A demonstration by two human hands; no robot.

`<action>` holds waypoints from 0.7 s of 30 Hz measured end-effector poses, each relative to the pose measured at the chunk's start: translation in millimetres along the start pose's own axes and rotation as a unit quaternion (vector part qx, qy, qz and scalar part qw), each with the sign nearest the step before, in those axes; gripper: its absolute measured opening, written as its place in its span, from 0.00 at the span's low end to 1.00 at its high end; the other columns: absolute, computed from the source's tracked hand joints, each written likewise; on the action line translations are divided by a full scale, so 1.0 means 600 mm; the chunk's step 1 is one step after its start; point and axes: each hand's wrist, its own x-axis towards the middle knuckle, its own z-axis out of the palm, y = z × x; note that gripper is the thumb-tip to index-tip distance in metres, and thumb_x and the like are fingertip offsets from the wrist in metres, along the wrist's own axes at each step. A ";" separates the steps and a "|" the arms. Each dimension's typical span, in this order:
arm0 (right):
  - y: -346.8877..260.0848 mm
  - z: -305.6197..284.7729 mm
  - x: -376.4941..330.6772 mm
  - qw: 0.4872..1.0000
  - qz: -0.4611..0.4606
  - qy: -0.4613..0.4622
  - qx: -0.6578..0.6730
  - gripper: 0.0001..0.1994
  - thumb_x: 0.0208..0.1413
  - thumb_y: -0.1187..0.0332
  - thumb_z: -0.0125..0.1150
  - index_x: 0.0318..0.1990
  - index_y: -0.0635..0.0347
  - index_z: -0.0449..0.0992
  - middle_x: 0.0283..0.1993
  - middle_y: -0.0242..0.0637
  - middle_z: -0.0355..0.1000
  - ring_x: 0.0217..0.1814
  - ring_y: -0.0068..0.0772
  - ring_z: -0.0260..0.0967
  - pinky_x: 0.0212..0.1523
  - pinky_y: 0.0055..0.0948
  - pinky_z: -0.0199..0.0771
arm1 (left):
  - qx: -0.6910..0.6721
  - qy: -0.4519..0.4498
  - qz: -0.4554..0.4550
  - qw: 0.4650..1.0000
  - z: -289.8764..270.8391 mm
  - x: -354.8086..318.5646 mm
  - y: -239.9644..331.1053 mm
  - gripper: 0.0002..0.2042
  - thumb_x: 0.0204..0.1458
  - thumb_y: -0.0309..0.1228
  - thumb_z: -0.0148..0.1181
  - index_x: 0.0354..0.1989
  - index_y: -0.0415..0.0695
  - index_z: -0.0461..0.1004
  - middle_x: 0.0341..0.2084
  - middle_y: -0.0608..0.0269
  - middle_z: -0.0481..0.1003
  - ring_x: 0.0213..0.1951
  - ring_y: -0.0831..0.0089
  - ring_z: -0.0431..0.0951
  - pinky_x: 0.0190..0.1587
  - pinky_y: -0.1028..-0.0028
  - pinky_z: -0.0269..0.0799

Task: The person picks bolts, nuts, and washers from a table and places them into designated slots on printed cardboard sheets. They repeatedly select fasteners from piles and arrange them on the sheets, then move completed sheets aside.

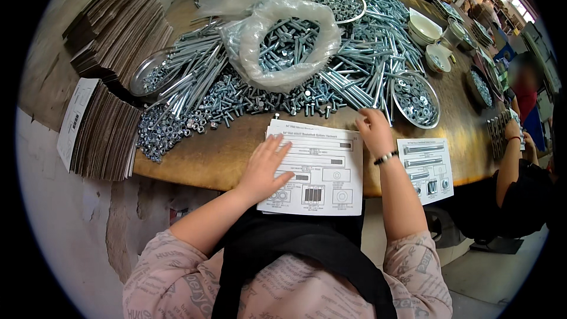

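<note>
My left hand [266, 165] lies with fingers spread on the left side of a stack of white printed cards [319, 204], at the table's front edge. The top card shows outline drawings of bolts and washers. By the stack's upper right corner is my right hand [377, 134], its fingers curled in; whatever they may hold is hidden. Just beyond it lie long silver bolts [354, 91] and a metal dish [436, 112] of washers. To the right of my right forearm, another card [447, 183] carries bolts and small hardware over its drawings.
A clear plastic bag [251, 53] full of bolts stands mid-table, among loose short bolts [236, 97] and nuts [155, 136]. Cardboard stacks [109, 136] rise at left. Bowls [424, 26] stand at right, where a co-worker's hands [512, 130] hold a card stack.
</note>
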 end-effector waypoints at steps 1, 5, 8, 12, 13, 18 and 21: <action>-0.004 0.007 0.025 0.999 -0.018 0.011 -0.048 0.12 0.48 0.67 0.57 0.40 0.61 0.73 0.40 0.43 0.69 0.41 0.43 0.67 0.41 0.37 0.69 | 0.056 -0.037 0.013 0.998 0.005 0.002 -0.002 0.30 0.47 0.41 0.55 0.59 0.45 0.57 0.61 0.51 0.51 0.62 0.53 0.48 0.62 0.59 0.44; -0.021 0.040 0.096 0.969 0.026 -0.046 -0.241 0.12 0.46 0.61 0.60 0.33 0.60 0.74 0.38 0.44 0.69 0.41 0.45 0.67 0.40 0.39 0.69 | 0.092 -0.050 0.025 0.994 0.018 -0.004 -0.013 0.29 0.46 0.44 0.55 0.57 0.48 0.60 0.61 0.54 0.52 0.62 0.53 0.48 0.62 0.56 0.44; -0.005 0.061 0.111 0.956 0.063 -0.043 -0.283 0.14 0.44 0.60 0.63 0.33 0.60 0.73 0.37 0.45 0.69 0.41 0.45 0.69 0.39 0.40 0.72 | 0.013 -0.016 0.033 0.999 0.013 -0.003 -0.020 0.26 0.46 0.40 0.57 0.54 0.46 0.63 0.58 0.52 0.56 0.61 0.54 0.52 0.61 0.56 0.46; 0.000 0.057 0.115 0.951 0.060 -0.075 -0.295 0.15 0.42 0.61 0.64 0.34 0.59 0.71 0.36 0.43 0.70 0.41 0.45 0.69 0.40 0.40 0.71 | -0.045 0.101 0.005 0.994 -0.014 0.005 -0.068 0.20 0.44 0.33 0.58 0.48 0.43 0.68 0.51 0.53 0.65 0.55 0.57 0.62 0.57 0.62 0.57; 0.003 0.054 0.117 0.955 0.061 -0.100 -0.273 0.14 0.43 0.61 0.64 0.33 0.59 0.71 0.35 0.43 0.71 0.40 0.45 0.69 0.39 0.40 0.70 | -0.056 0.128 -0.013 0.990 -0.034 0.011 -0.080 0.19 0.44 0.32 0.58 0.47 0.42 0.69 0.50 0.53 0.66 0.53 0.57 0.64 0.55 0.63 0.59; -0.004 0.031 0.101 0.990 0.057 -0.056 -0.118 0.10 0.47 0.64 0.57 0.33 0.60 0.71 0.30 0.44 0.72 0.34 0.46 0.69 0.35 0.39 0.68 | 0.091 0.326 -0.102 0.935 -0.151 0.040 -0.208 0.10 0.43 0.28 0.57 0.36 0.40 0.72 0.35 0.53 0.72 0.40 0.57 0.71 0.43 0.64 0.67; -0.017 0.002 0.084 0.988 0.121 -0.034 0.088 0.10 0.49 0.68 0.55 0.39 0.60 0.71 0.24 0.39 0.71 0.25 0.29 0.68 0.28 0.24 0.66 | 0.296 0.325 -0.203 0.875 -0.212 0.039 -0.261 0.08 0.43 0.29 0.56 0.33 0.44 0.74 0.31 0.55 0.72 0.36 0.57 0.72 0.39 0.60 0.67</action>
